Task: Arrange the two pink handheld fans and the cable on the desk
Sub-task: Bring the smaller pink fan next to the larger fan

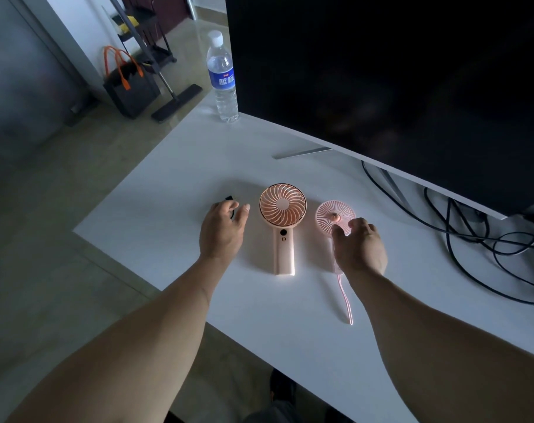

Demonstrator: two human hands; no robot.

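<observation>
Two pink fans lie flat on the white worktop (pixel 174 190), heads away from you, handles toward you. The large fan (pixel 282 222) has a round peach grille with swirled vanes and a thick handle bearing a dark button. The small fan (pixel 334 217), just to its right, is paler, with fine radial ribs and a pink wrist strap (pixel 346 300) trailing toward you. Your left hand (pixel 223 230) curls its fingers around a small black item (pixel 229 198), largely hidden; likely the cable. Your right hand (pixel 361 245) covers the small fan's handle, fingers loosely spread, touching the grille edge.
</observation>
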